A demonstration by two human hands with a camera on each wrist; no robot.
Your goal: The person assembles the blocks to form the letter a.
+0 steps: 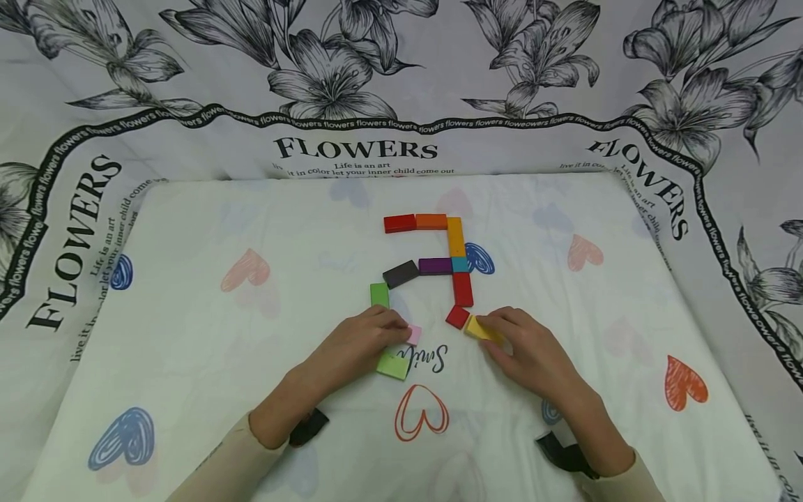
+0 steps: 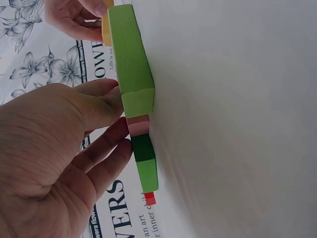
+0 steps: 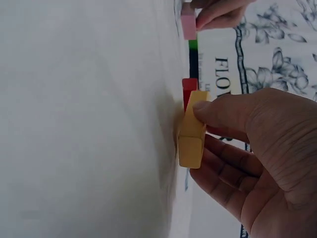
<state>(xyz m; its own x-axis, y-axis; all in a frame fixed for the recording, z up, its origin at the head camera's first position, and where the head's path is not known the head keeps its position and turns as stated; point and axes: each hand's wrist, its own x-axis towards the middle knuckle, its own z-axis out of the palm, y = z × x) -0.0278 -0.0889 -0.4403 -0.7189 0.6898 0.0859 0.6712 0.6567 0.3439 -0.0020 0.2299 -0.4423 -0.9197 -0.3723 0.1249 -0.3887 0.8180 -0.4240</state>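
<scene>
My left hand (image 1: 370, 341) pinches a small pink block (image 1: 414, 335), partly hidden by the fingers. A light green block (image 1: 392, 364) lies on its near side and a green block (image 1: 379, 294) on its far side. In the left wrist view the thumb is close beside the light green block (image 2: 131, 54). My right hand (image 1: 527, 348) grips a yellow block (image 1: 482, 330), its thumb on top in the right wrist view (image 3: 193, 124). That block's far end is at a small red block (image 1: 458, 317), whether touching I cannot tell.
Beyond the hands, a bent line of blocks continues: black (image 1: 401, 274), purple (image 1: 436, 266), blue (image 1: 460, 264), red (image 1: 463, 289), yellow-orange (image 1: 456, 237), orange (image 1: 431, 222) and another red (image 1: 399, 224). They lie on a white cloth (image 1: 301, 230) printed with hearts.
</scene>
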